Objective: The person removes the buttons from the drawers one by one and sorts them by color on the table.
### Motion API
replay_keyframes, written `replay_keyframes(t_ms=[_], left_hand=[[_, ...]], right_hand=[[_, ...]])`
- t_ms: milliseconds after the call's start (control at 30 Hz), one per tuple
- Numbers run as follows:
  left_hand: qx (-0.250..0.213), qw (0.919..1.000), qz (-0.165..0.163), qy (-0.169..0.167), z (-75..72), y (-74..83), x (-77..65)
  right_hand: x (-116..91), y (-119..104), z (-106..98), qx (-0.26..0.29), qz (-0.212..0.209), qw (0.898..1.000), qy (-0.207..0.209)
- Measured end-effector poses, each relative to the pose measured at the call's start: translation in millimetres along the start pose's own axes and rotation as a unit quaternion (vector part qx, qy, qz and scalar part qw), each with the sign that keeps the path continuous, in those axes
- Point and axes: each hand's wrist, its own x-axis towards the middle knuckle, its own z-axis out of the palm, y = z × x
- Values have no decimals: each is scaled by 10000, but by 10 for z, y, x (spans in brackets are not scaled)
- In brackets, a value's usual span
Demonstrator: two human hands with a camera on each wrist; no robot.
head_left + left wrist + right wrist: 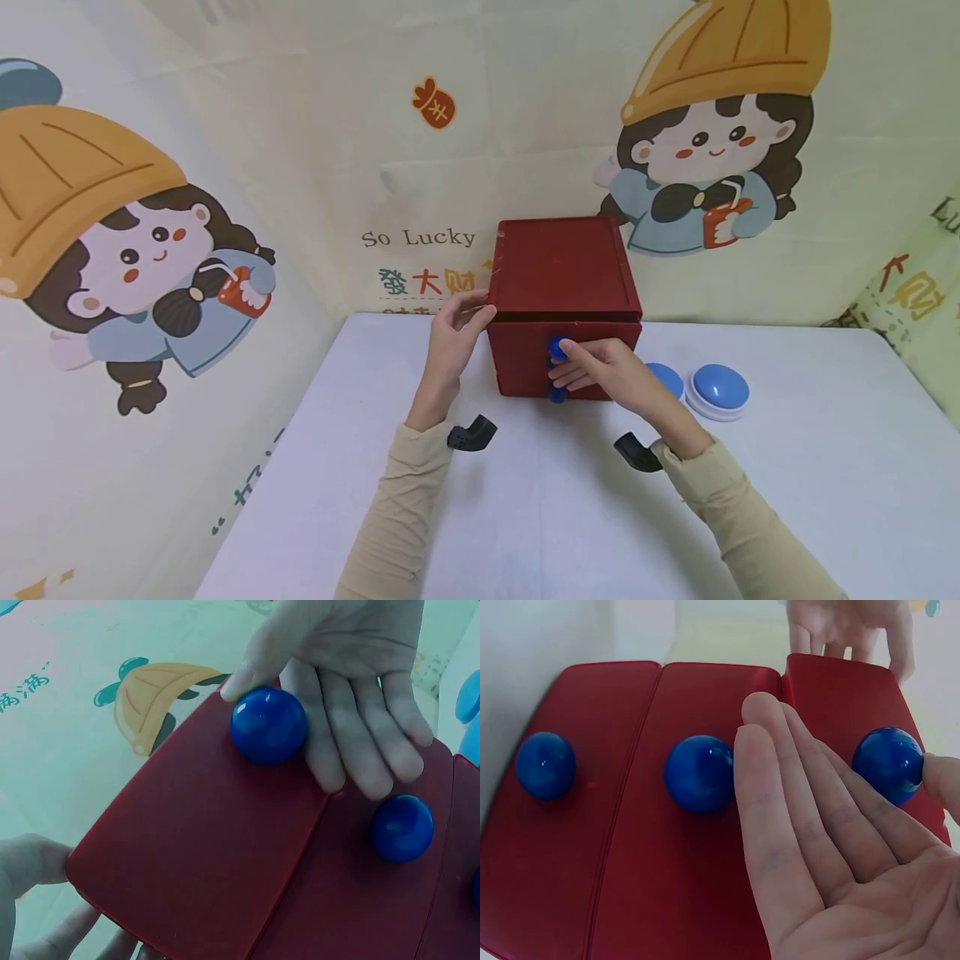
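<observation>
A dark red drawer cabinet [558,267] stands at the back of the table, with several blue round knobs down its front. My right hand [611,371] pinches the top knob [268,725] between thumb and forefinger side, its other fingers stretched out in front of the middle knob [699,774]. The bottom knob [546,766] is untouched. A dark gap shows under the cabinet's top panel, and the top drawer front [202,817] stands slightly proud of the one below. My left hand [452,342] rests against the cabinet's left side, thumb at the upper front corner.
Two blue domed buttons stand right of the cabinet: one [721,387] in a white base, the other [666,379] partly behind my right wrist. A printed cloth [337,150] hangs behind the white table [517,517]. Black wrist mounts [472,433] stick out from both sleeves.
</observation>
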Motion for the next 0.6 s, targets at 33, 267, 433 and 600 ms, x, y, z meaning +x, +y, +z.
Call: replay_keyframes(t_ms=[33, 267, 433, 600], left_hand=[[-16, 10000, -5, 5, 6, 1, -1], [-82, 10000, 51, 10, 29, 11, -14], [-63, 10000, 46, 24, 32, 6, -13], [-42, 10000, 13, 60, 33, 3, -10]], right_hand=[[8, 4, -3, 3, 15, 10000, 18], [51, 9, -18, 29, 79, 9999, 90], [65, 3, -31, 112, 81, 9999, 93], [85, 7, -44, 156, 142, 9997, 124]])
